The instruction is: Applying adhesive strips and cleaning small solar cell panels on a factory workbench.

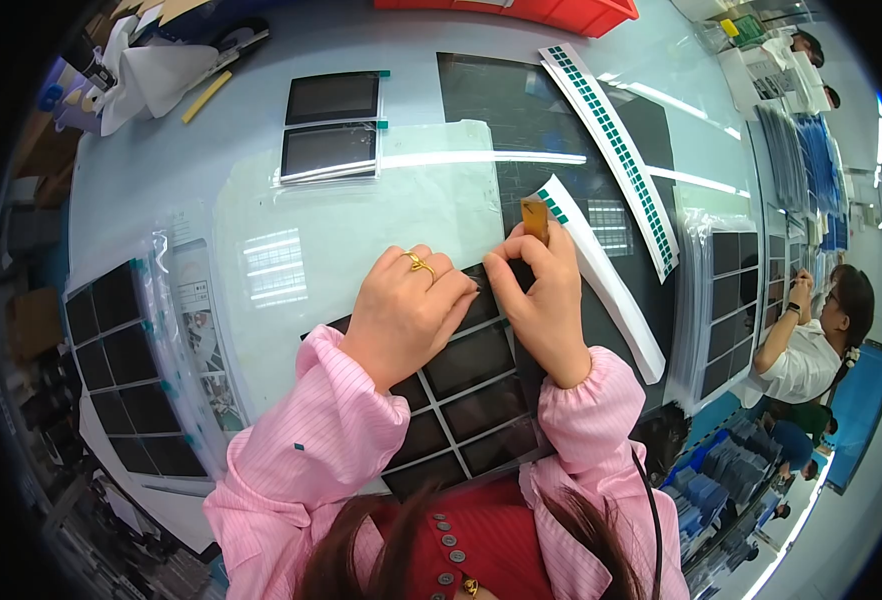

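A sheet of dark rectangular screens [471, 362], set in rows in clear film, lies close to my body under both hands. My left hand [401, 312] is closed over its far edge, with thumb and forefinger pressed together; what they pinch, if anything, I cannot make out. Beside it, my right hand [546, 300] has thumb and forefinger bent together at the sheet's far corner. An amber flat-ended piece [534, 218], perhaps a scraper, sticks up from the fingers of that hand. Just right of it lies a white strip [611, 290] with small green tabs at its far end.
A longer strip of green tabs [616, 150] lies beyond. Two dark screens [333, 100] rest at the far middle. Bagged stacks of screen sheets stand at left [121, 350] and right [726, 300]. A red bin [521, 12] sits at the back; a co-worker [811, 330] is at far right.
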Available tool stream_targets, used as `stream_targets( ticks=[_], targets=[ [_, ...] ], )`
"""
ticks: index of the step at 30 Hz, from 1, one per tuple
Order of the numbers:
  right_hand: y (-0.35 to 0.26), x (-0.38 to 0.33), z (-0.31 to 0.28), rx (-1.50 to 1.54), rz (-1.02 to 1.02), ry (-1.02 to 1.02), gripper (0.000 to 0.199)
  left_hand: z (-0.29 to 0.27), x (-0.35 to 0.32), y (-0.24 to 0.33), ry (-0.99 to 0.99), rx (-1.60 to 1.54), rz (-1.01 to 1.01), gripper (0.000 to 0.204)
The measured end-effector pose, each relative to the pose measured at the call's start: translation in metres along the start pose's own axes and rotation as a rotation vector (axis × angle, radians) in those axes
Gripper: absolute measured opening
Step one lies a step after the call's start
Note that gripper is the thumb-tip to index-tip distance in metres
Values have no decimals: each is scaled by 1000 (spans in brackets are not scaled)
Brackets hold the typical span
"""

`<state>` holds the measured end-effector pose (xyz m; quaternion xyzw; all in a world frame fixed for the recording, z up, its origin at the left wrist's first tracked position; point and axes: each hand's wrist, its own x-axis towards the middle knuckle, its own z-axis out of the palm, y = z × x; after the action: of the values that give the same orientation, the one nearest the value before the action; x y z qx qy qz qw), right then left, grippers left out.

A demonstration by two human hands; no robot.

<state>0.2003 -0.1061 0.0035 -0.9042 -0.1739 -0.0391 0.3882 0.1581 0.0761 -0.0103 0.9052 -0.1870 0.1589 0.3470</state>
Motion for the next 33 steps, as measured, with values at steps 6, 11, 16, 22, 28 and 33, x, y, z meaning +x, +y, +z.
stream_targets(
  ticks=[6,11,16,22,28,33],
  targets=[
    [1,1,6,-56,-63,32,15,-5,-1,3,16,-55,-40,14],
    [3,-1,8,-106,-69,46,15,-21,-13,0,-10,-27,-16,14],
    [10,2,3,2,-106,8,14,-28,-17,3,-90,120,-55,25],
    [14,1,-3,99,-75,-31,14,-24,-16,4,-134,159,-69,27],
    [13,4,-12,184,-15,-93,10,-20,-14,9,-220,335,-105,41],
    [5,0,-13,266,18,-18,9,-21,-11,10,-266,325,-137,49]
  ],
)
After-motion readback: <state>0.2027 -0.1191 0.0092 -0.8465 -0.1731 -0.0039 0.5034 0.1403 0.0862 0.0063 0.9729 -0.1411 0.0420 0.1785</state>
